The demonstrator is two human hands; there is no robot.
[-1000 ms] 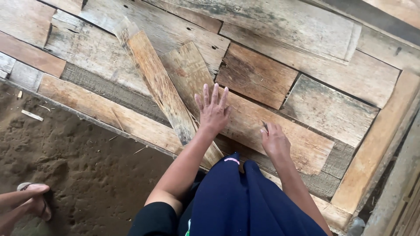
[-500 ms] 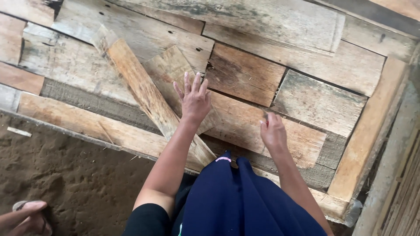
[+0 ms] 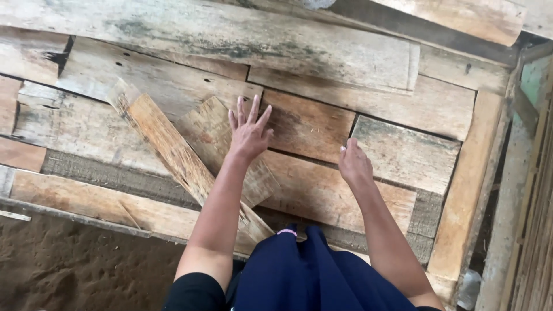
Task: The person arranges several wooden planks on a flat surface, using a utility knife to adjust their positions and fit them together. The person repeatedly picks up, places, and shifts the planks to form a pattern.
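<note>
Head view shows you the weathered grey-brown plank platform first. A long loose tan wooden slat lies diagonally, from 10 to 5 o'clock. Your left hand, fingers spread, rests flat on a short board beside it. Your right hand presses at 3 o'clock; I cannot tell its fingers. Splinters could hurt you; the slat's lower end is hidden.

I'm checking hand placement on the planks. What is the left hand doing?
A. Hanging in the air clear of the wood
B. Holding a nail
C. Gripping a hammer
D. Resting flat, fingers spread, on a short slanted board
D: the left hand lies palm down with fingers spread on the short slanted board, beside the long diagonal plank, and holds nothing.
</note>
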